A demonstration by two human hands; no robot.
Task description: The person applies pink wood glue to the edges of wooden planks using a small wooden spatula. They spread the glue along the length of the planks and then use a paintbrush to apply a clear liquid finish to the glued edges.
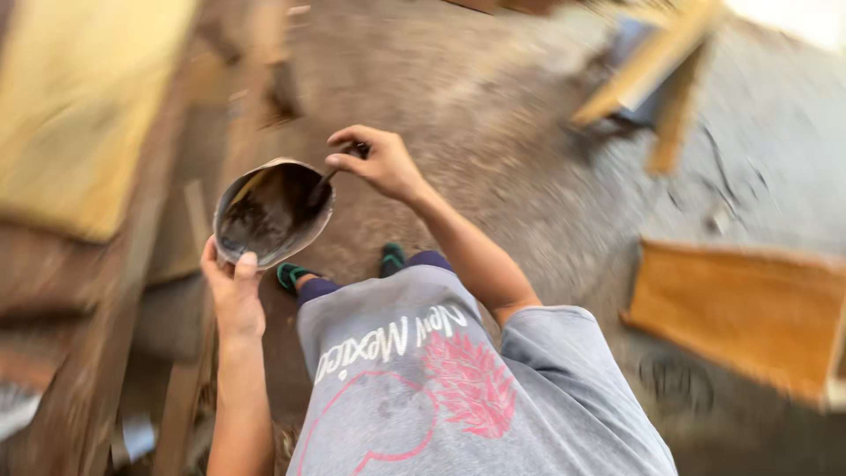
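While the frame is motion-blurred, the main thing reads clearly: a dented metal bowl (273, 211) with a dark, wet-looking coating inside, held out in front of the person's body, above the dirt floor (493, 150).

Left hand (234, 291) is closed on the bowl's near rim, thumb over the edge, fingers hidden under it. Forearm runs straight up from the bottom of the frame, wrist in line.

Right hand (374, 160) is pinched shut on the top of a thin dark stick (324, 183) whose lower end dips into the bowl. Wrist flexed down, elbow bent, forearm crossing diagonally from the right shoulder.

Below: grey T-shirt (423, 388) with white lettering and a pink-red graphic across the chest. Dark shorts and green sandals (291, 275) just visible under the bowl.

Surroundings, all blurred: yellowish board (79, 106) upper left over brown timber (97, 308); orange-brown flat panel (749, 313) on the floor at right; pale wooden frame piece (652, 66) top right, well apart from both hands.
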